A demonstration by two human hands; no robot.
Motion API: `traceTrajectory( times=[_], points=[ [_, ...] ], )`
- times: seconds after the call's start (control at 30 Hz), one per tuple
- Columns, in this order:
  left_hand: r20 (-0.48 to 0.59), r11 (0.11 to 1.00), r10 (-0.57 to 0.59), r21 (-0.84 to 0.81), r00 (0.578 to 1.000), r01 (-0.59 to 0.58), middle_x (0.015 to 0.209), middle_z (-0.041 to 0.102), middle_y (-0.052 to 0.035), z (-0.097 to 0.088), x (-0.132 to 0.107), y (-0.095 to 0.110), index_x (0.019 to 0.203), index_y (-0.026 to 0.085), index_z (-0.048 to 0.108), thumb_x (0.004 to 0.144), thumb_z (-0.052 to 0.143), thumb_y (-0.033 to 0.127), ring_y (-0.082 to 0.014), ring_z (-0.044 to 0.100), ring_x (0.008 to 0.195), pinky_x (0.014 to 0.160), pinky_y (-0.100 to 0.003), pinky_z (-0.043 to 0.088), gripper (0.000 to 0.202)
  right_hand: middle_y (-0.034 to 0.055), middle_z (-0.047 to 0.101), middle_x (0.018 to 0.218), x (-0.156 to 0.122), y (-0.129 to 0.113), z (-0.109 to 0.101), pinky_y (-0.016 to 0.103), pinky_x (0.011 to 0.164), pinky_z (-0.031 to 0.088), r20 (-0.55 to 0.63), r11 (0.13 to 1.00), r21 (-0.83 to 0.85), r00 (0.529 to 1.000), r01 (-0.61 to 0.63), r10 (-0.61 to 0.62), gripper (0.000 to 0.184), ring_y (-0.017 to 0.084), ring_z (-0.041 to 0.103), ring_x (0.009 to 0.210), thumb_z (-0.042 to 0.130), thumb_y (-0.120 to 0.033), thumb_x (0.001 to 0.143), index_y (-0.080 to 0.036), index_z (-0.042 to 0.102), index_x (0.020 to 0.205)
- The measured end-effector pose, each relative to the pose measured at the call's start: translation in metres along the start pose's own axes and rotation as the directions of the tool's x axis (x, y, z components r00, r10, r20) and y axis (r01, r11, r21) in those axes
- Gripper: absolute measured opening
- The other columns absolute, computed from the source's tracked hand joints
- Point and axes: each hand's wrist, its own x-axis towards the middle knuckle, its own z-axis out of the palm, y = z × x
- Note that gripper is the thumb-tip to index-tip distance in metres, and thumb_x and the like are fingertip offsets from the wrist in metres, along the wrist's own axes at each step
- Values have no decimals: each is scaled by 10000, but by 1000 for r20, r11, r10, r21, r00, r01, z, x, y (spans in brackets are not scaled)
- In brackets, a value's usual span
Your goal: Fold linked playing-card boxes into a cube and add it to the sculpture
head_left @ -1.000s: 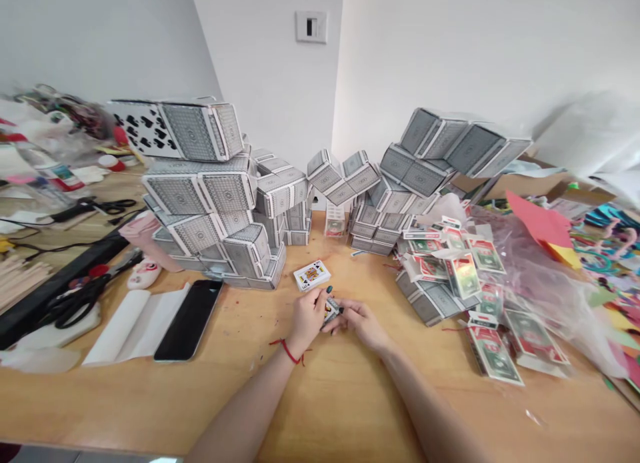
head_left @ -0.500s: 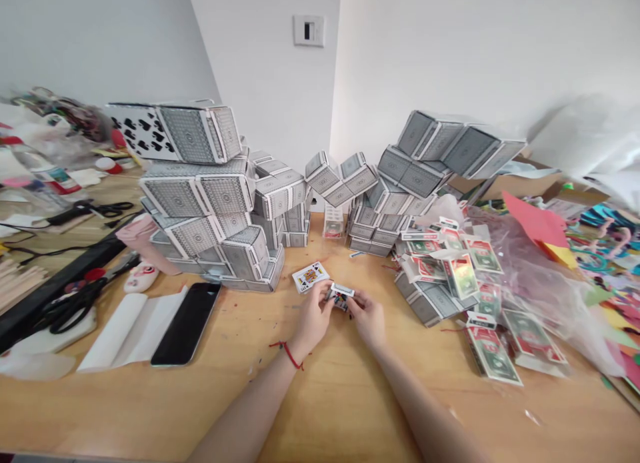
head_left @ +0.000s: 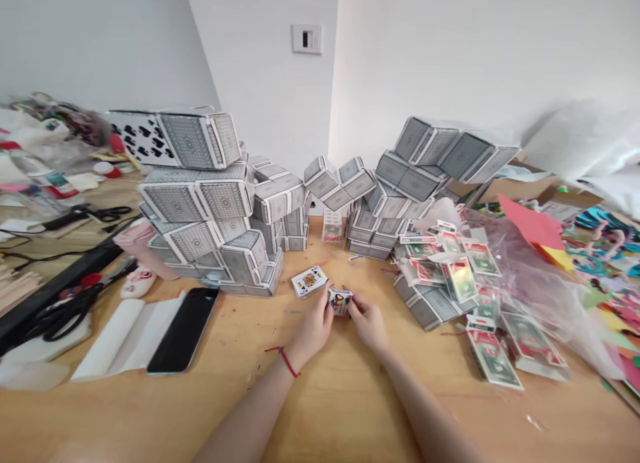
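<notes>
Between my two hands, just above or on the wooden table, is a playing card [head_left: 341, 303] with a coloured picture facing up; whether it is one card or several cannot be made out. My left hand [head_left: 316, 320] pinches its left edge, a red string bracelet at the wrist. On its right edge, my right hand [head_left: 367, 323] grips with thumb and fingers. A pile of playing cards [head_left: 309, 281], with a king-like face card on top, lies just beyond my left hand. Behind it rise stacked boxes made of grey-backed cards [head_left: 225, 200].
More card boxes [head_left: 415, 173] stack up on the right, near several red-and-green card packs [head_left: 493, 360] and plastic wrap. On the left lie a black phone [head_left: 184, 330], white paper [head_left: 117, 340], and black scissors [head_left: 70, 320]. A small clear-fronted box [head_left: 332, 226] stands at the back.
The held card has tipped so that its picture faces up more fully, where a white upper edge showed before. Both hands stay on it. The view has shifted slightly.
</notes>
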Motion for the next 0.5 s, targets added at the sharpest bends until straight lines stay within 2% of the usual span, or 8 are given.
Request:
traceTrajectory(
  times=[0.1, 0.17, 0.23, 0.33, 0.4, 0.5],
  points=[
    [36, 998, -4, -56, 999, 6, 1316, 507, -133, -3, 0, 1, 1387, 181, 287, 910, 294, 191, -213, 538, 1151, 924, -353, 480, 477, 51, 712, 997, 1, -5, -3, 419, 928, 432, -19, 999, 42, 1000, -21, 22, 405, 271, 592, 1032, 620, -471, 733, -200, 694, 1024],
    [10, 997, 0, -81, 1000, 1, 1305, 513, -130, -4, 0, 2, 1371, 183, 303, 907, 287, 173, -205, 552, 1121, 908, -347, 483, 465, 57, 716, 972, 1, -7, -5, 390, 881, 452, -1, 993, 100, 998, -56, 57, 397, 262, 606, 983, 646, -475, 716, -194, 702, 991],
    [-35, 994, -23, -105, 999, 20, 1229, 562, -128, -5, 1, 4, 1331, 181, 340, 901, 307, 168, -196, 593, 1029, 843, -332, 506, 432, 54, 721, 918, 0, -8, -6, 349, 803, 473, 64, 977, 186, 993, -109, 99, 372, 236, 632, 873, 680, -465, 696, -189, 709, 944],
    [-77, 987, -68, -153, 995, 56, 1011, 638, -93, -6, 2, 6, 1170, 177, 457, 904, 344, 203, -172, 629, 833, 707, -294, 521, 290, 40, 713, 834, -3, -9, -4, 290, 690, 473, 208, 911, 354, 967, -212, 144, 313, 177, 629, 705, 731, -420, 666, -186, 700, 872],
    [-111, 981, -83, -184, 990, 62, 940, 638, -71, -6, 2, 6, 1059, 181, 497, 906, 366, 231, -163, 624, 802, 690, -284, 514, 207, 38, 702, 825, -6, -12, -2, 275, 679, 470, 295, 847, 457, 944, -273, 146, 285, 161, 623, 695, 741, -389, 671, -186, 684, 863],
    [-148, 964, -112, -257, 983, 71, 921, 636, -61, -6, 3, 6, 991, 182, 505, 905, 386, 249, -154, 624, 806, 695, -278, 517, 161, 49, 689, 882, -10, -19, 2, 296, 761, 469, 407, 759, 549, 905, -350, 123, 275, 169, 629, 786, 731, -347, 697, -184, 662, 907]
  ],
)
